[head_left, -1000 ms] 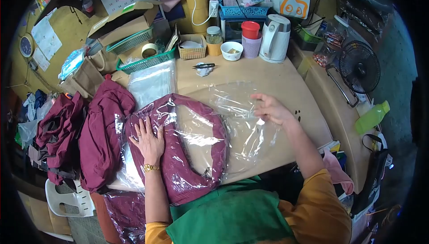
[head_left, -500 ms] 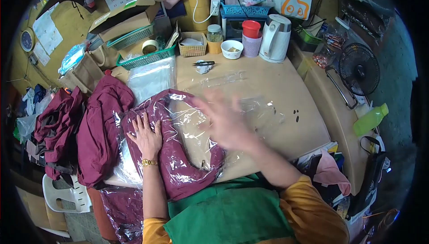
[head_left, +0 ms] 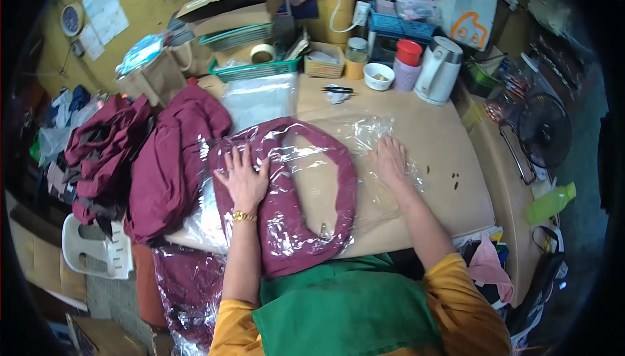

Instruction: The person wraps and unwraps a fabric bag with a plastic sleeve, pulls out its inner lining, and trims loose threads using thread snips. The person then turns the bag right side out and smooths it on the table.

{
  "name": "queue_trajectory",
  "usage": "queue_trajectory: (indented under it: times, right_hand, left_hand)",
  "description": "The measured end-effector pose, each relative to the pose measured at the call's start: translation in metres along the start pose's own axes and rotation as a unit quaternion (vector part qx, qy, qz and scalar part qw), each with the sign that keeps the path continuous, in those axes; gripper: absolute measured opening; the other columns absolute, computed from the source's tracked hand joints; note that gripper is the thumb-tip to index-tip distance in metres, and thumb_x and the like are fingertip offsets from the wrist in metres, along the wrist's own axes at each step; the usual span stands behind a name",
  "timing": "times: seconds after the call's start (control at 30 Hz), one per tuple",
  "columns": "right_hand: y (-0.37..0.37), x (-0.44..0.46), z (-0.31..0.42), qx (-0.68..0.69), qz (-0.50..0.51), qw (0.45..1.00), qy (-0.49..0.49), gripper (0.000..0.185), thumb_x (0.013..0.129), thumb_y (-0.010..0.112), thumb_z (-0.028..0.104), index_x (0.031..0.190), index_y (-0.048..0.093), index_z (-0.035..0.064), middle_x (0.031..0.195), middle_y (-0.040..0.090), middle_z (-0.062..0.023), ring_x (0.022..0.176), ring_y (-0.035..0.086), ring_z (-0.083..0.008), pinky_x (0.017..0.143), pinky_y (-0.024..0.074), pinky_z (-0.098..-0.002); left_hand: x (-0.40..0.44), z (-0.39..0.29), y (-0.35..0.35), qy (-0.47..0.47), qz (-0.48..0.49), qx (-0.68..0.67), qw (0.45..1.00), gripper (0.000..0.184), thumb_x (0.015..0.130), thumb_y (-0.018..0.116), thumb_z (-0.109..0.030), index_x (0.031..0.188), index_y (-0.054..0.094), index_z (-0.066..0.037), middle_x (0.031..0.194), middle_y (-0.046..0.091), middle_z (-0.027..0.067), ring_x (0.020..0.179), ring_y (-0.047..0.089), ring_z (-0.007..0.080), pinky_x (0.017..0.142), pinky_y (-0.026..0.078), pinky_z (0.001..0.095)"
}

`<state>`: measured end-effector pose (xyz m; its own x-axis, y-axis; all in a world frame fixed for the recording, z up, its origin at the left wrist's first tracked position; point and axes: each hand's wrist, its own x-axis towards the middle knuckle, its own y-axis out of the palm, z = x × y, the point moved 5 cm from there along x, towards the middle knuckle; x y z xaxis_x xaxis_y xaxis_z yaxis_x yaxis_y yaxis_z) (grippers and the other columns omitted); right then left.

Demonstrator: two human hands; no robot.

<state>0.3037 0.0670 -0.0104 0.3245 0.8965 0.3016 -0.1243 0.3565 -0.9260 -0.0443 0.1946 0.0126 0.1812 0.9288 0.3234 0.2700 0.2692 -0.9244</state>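
A maroon garment (head_left: 286, 252) lies in a curved loop inside a clear plastic bag (head_left: 371, 190) on the brown-covered table. On its left part rests my left hand (head_left: 245, 180), palm down with the fingers spread. My right hand (head_left: 389, 164) lies on the loose clear end of the bag, to the right of the garment, with its fingers stretched out. Left of the bag is a heap of maroon cloth (head_left: 172, 160), with more crumpled maroon clothing (head_left: 107, 147) beyond it. Flat clear bags (head_left: 260, 102) are stacked behind the garment.
Black thread snips (head_left: 338, 90), a white bowl (head_left: 378, 77), a lidded cup (head_left: 407, 72) and an electric kettle (head_left: 439, 72) stand along the back. Green baskets (head_left: 254, 71) sit back left. A fan (head_left: 545, 131) and a green bottle (head_left: 551, 203) are on the right.
My right hand, blurred above the garment before, has come down farther right on the bag's end. The garment's right side now curves round more fully. The view has shifted.
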Motion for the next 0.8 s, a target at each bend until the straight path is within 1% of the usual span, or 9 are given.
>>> queue_trajectory:
  times: [0.03, 0.1, 0.2, 0.3, 0.4, 0.5, 0.67, 0.73, 0.8]
  right_hand:
    - [0.002, 0.008, -0.002, 0.004, 0.001, 1.0, -0.011, 0.047, 0.091, 0.063, 0.036, 0.121, 0.051, 0.0007, 0.132, 0.053, -0.0254, 0.13, 0.045, -0.0359, 0.102, 0.0351, -0.0541]
    - [-0.007, 0.04, -0.01, 0.221, 0.138, 0.957, 0.128, 0.023, 0.095, 0.056, 0.023, 0.102, 0.052, 0.0009, 0.094, 0.065, -0.0177, 0.093, 0.065, -0.0279, 0.076, 0.0484, -0.0448]
    - [-0.135, 0.098, 0.05, 0.313, 0.062, 0.947, 0.025, 0.014, 0.099, 0.048, 0.014, 0.091, 0.05, 0.0026, 0.074, 0.057, -0.0059, 0.068, 0.061, -0.0155, 0.059, 0.049, -0.0332]
    - [-0.259, 0.144, 0.114, 0.524, -0.075, 0.828, -0.184, 0.011, 0.098, 0.055, 0.015, 0.097, 0.056, 0.0043, 0.077, 0.058, -0.0024, 0.07, 0.057, -0.0115, 0.064, 0.0484, -0.0301]
    - [-0.324, 0.144, 0.214, 0.604, -0.005, 0.739, -0.297, 0.017, 0.098, 0.056, 0.021, 0.101, 0.056, 0.0038, 0.08, 0.059, -0.0029, 0.073, 0.058, -0.0105, 0.067, 0.0488, -0.0292]
    - [-0.325, 0.154, 0.285, 0.585, 0.025, 0.74, -0.333, 0.02, 0.097, 0.056, 0.023, 0.1, 0.055, 0.0036, 0.08, 0.058, -0.0035, 0.072, 0.057, -0.0114, 0.066, 0.0482, -0.0301]
    - [-0.364, 0.173, 0.278, 0.551, -0.083, 0.759, -0.338, 0.024, 0.097, 0.057, 0.027, 0.099, 0.055, 0.0034, 0.08, 0.058, -0.0045, 0.072, 0.056, -0.0129, 0.066, 0.0472, -0.0315]
    - [-0.386, 0.179, 0.242, 0.513, -0.171, 0.778, -0.32, 0.026, 0.097, 0.057, 0.029, 0.099, 0.054, 0.0033, 0.08, 0.058, -0.0049, 0.071, 0.055, -0.0135, 0.065, 0.0468, -0.0321]
    - [-0.405, 0.183, 0.189, 0.446, -0.276, 0.804, -0.28, 0.027, 0.097, 0.057, 0.03, 0.098, 0.054, 0.0032, 0.081, 0.057, -0.0053, 0.071, 0.055, -0.0141, 0.065, 0.0464, -0.0326]
  left_hand:
    - [0.002, 0.004, 0.004, 0.003, 0.011, -0.031, 0.999, 0.072, 0.093, 0.045, -0.06, 0.15, 0.038, -0.016, 0.156, 0.033, 0.0135, 0.147, 0.023, 0.0323, 0.114, 0.005, 0.066]
    - [0.01, 0.013, 0.003, -0.005, 0.055, -0.134, 0.989, 0.071, 0.096, 0.043, -0.058, 0.151, 0.035, -0.015, 0.157, 0.03, 0.0156, 0.148, 0.019, 0.0349, 0.115, 0.004, 0.0641]
    - [0.011, 0.024, -0.03, -0.04, 0.027, -0.274, 0.96, 0.069, 0.099, 0.04, -0.056, 0.153, 0.032, -0.015, 0.157, 0.029, 0.0183, 0.149, 0.016, 0.0365, 0.116, 0.004, 0.0624]
    - [0.006, 0.029, -0.043, -0.033, 0.001, -0.42, 0.907, 0.065, 0.102, 0.039, -0.051, 0.151, 0.034, -0.009, 0.156, 0.03, 0.0206, 0.148, 0.017, 0.0358, 0.119, 0.01, 0.0508]
    - [-0.006, 0.019, -0.018, -0.038, -0.014, -0.602, 0.797, 0.062, 0.103, 0.045, -0.04, 0.148, 0.034, 0.001, 0.153, 0.036, 0.0195, 0.144, 0.029, 0.0273, 0.117, 0.022, 0.0359]
    - [-0.036, -0.004, 0.001, -0.101, -0.013, -0.652, 0.751, 0.063, 0.102, 0.048, -0.038, 0.15, 0.029, -0.001, 0.154, 0.031, 0.0196, 0.144, 0.028, 0.0286, 0.117, 0.022, 0.0375]
    - [-0.063, -0.034, 0.022, -0.203, 0.154, -0.837, 0.484, 0.086, 0.096, 0.052, -0.056, 0.155, 0.012, -0.008, 0.16, 0.014, 0.0171, 0.147, 0.019, 0.0287, 0.115, 0.026, 0.0484]
    - [-0.055, -0.029, 0.008, -0.205, 0.194, -0.875, 0.393, 0.083, 0.093, 0.055, -0.059, 0.149, 0.023, -0.007, 0.151, 0.027, 0.015, 0.138, 0.03, 0.0272, 0.111, 0.032, 0.047]
    - [-0.047, -0.027, -0.048, -0.167, 0.177, -0.868, 0.434, 0.071, 0.092, 0.06, -0.055, 0.139, 0.041, -0.005, 0.136, 0.047, 0.0106, 0.124, 0.046, 0.0224, 0.103, 0.041, 0.0418]
